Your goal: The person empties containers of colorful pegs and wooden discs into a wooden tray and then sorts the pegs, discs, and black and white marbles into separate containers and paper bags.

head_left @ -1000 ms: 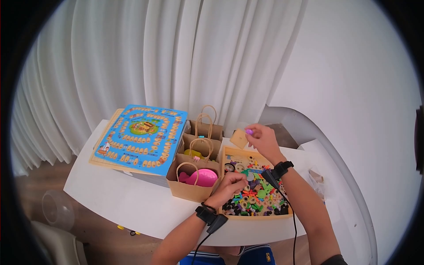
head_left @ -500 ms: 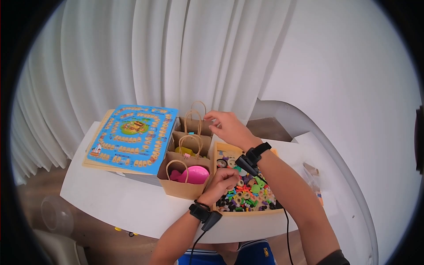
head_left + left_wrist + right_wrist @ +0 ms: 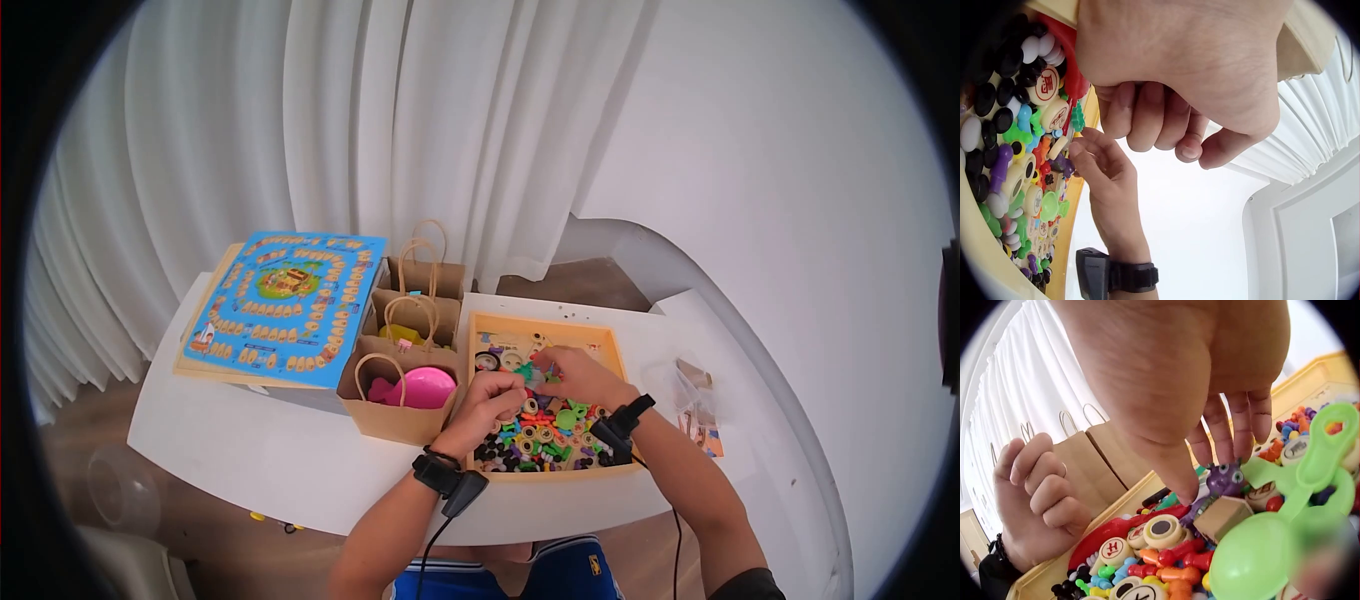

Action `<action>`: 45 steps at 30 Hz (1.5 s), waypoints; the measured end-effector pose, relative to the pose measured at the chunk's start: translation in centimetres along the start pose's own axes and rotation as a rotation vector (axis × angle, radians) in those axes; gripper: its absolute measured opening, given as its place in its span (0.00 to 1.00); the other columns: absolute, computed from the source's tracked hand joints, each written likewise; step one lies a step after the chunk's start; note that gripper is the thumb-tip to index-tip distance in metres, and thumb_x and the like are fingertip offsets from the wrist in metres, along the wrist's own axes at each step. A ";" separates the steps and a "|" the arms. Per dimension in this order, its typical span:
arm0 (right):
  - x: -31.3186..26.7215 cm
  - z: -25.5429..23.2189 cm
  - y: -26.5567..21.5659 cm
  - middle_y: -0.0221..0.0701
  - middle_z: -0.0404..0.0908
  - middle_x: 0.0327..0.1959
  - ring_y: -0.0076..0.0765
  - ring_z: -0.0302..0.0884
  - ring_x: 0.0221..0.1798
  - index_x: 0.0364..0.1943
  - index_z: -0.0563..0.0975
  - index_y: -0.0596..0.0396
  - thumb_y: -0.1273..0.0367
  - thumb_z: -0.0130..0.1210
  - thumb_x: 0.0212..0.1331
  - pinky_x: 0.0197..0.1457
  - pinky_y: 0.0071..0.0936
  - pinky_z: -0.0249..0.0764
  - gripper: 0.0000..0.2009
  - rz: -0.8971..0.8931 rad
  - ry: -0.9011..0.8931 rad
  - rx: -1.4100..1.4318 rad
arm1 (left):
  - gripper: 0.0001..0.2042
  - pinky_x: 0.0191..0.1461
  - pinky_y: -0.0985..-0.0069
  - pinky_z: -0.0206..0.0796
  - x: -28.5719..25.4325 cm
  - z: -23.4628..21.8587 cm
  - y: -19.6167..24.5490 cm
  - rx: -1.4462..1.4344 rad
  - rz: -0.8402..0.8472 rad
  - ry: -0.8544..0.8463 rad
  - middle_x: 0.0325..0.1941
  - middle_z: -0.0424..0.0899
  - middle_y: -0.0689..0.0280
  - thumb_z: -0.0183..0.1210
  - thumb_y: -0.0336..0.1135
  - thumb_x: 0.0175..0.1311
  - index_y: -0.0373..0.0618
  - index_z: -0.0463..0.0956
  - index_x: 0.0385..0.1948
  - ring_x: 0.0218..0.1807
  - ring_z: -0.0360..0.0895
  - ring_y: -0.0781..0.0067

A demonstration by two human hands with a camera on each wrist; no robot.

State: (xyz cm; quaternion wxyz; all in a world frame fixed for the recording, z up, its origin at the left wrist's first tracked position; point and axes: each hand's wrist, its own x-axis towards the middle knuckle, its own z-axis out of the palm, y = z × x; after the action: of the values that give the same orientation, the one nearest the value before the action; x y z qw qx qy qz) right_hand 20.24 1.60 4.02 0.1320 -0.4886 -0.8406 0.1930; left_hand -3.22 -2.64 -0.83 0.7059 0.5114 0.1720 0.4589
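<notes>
My right hand (image 3: 575, 378) reaches down into a shallow wooden tray (image 3: 617, 352) heaped with small game pieces. In the right wrist view its fingers and thumb point down on either side of a purple figure with eyes (image 3: 1225, 481), fingertips right at it. Close by lie a small brown block (image 3: 1224, 520) and a light green plastic launcher-like piece with a round cup (image 3: 1259, 550). My left hand (image 3: 492, 398) hovers over the tray's left edge, fingers loosely curled, nothing visible in them. Beneath it is a red curved piece (image 3: 1100, 542) among round Chinese chess pieces (image 3: 1045, 85).
Several brown paper bags (image 3: 393, 420) with handles stand left of the tray, the front one holding a pink dish (image 3: 430, 385). Further left is a blue game board (image 3: 285, 300) on a stack. A clear plastic bag (image 3: 693, 388) lies on the white table to the right.
My right hand carried a purple piece and a tan square, passed over the rear paper bag with neither visible in it, then came down into the tray. My left hand stayed near the tray's left edge.
</notes>
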 end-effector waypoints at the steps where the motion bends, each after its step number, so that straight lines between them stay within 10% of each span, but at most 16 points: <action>1: 0.0 0.4 0.4 0.44 0.85 0.48 0.47 0.83 0.52 0.49 0.81 0.59 0.66 0.70 0.56 0.58 0.40 0.78 0.18 0.001 0.004 0.003 | 0.14 0.26 0.81 0.43 0.0 -0.1 -0.1 0.003 -0.002 -0.002 0.18 0.59 0.78 0.56 0.34 0.73 0.47 0.67 0.23 0.22 0.53 0.86; 19: -1.7 -1.0 -1.4 0.31 0.87 0.41 0.35 0.84 0.41 0.41 0.80 0.56 0.76 0.65 0.59 0.47 0.31 0.79 0.08 -0.116 0.232 0.103 | 0.15 0.28 0.80 0.46 -0.2 0.6 1.2 0.009 -0.001 0.009 0.18 0.58 0.78 0.55 0.33 0.72 0.47 0.65 0.22 0.22 0.53 0.85; 34: -4.3 -1.1 -0.6 0.40 0.81 0.42 0.54 0.79 0.51 0.47 0.77 0.57 0.75 0.56 0.68 0.55 0.41 0.75 0.07 -0.244 0.157 -0.047 | 0.11 0.28 0.84 0.49 0.1 -0.5 -0.5 -0.038 0.037 -0.035 0.22 0.66 0.78 0.58 0.33 0.72 0.45 0.73 0.26 0.24 0.59 0.90; 45: -5.5 -2.3 -0.8 0.26 0.78 0.29 0.22 0.78 0.30 0.51 0.74 0.56 0.70 0.55 0.75 0.33 0.24 0.72 0.08 0.178 0.116 0.513 | 0.11 0.27 0.82 0.47 0.1 -0.4 -0.2 -0.033 0.031 -0.041 0.21 0.65 0.79 0.57 0.32 0.72 0.44 0.74 0.26 0.23 0.58 0.89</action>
State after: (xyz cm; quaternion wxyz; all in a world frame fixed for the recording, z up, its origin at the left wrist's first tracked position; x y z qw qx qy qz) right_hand 23.23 -3.07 6.30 0.2819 -0.5213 -0.7092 0.3818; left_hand -3.39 -2.37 -1.13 0.7104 0.5117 0.1419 0.4619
